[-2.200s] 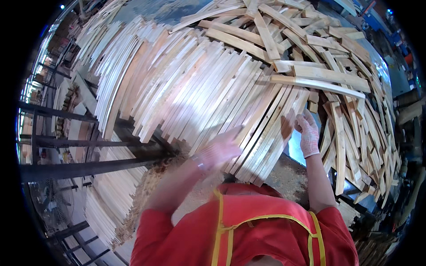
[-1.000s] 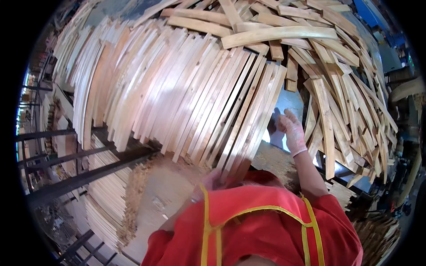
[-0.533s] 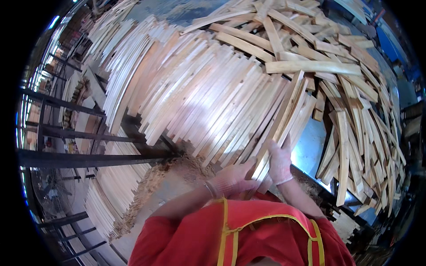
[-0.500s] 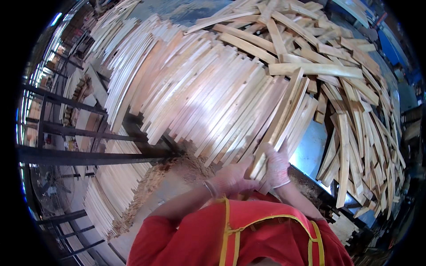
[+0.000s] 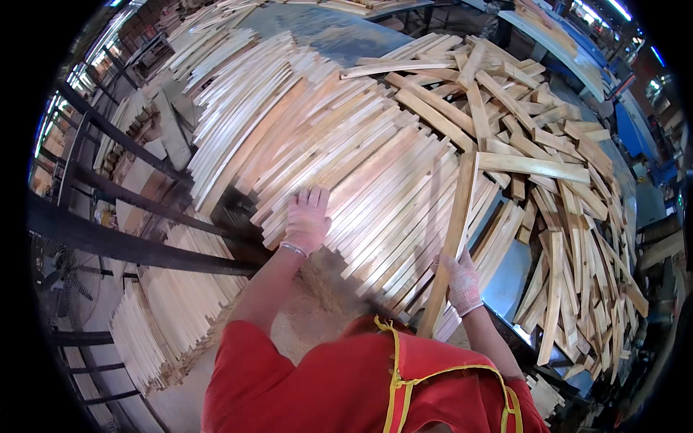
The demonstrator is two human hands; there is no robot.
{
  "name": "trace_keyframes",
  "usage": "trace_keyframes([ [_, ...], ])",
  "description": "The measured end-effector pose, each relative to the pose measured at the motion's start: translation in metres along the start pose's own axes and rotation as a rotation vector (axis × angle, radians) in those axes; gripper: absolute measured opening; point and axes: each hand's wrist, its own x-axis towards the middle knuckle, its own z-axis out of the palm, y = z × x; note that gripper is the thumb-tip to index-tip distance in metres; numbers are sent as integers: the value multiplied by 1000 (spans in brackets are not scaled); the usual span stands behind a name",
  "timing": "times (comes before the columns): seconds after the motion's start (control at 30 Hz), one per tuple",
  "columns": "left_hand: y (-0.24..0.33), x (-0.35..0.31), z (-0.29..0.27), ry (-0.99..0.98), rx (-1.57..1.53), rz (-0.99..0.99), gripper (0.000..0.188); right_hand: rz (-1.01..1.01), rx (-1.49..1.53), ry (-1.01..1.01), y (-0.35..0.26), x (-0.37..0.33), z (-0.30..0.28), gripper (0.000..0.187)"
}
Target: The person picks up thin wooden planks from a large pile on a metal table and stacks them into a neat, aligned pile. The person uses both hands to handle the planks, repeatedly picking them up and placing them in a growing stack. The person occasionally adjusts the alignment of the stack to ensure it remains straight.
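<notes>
Wooden strips lie side by side in a broad row (image 5: 382,195) across the table in front of me. My left hand (image 5: 307,220), in a pale work glove, rests on the near ends of strips toward the row's left, fingers stretched out and holding nothing. My right hand (image 5: 460,283), gloved too, grips a long wooden strip (image 5: 458,216) near its close end. That strip slants away from me over the right end of the row. A few more strips (image 5: 498,242) lie just beyond my right hand.
A tangled heap of wooden strips (image 5: 534,137) covers the table's right side. Dark metal bars (image 5: 130,234) run along the left, above a lower stack of strips (image 5: 173,289). Sawdust (image 5: 325,296) lies near my body. Bluish tabletop (image 5: 310,29) shows at the back.
My left hand has let go of the strips it held with the right and moved left onto the row. My right hand keeps hold of a strip. The view has shifted.
</notes>
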Motion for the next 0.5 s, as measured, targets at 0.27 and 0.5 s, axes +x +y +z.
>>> trace_keyframes([
  [0.27,20,-34,25,4,103,126,42,41,-32,96,-15,6,12,65],
  [0.5,-11,-87,-16,334,-428,-468,78,-13,-65,164,-7,10,3,64],
])
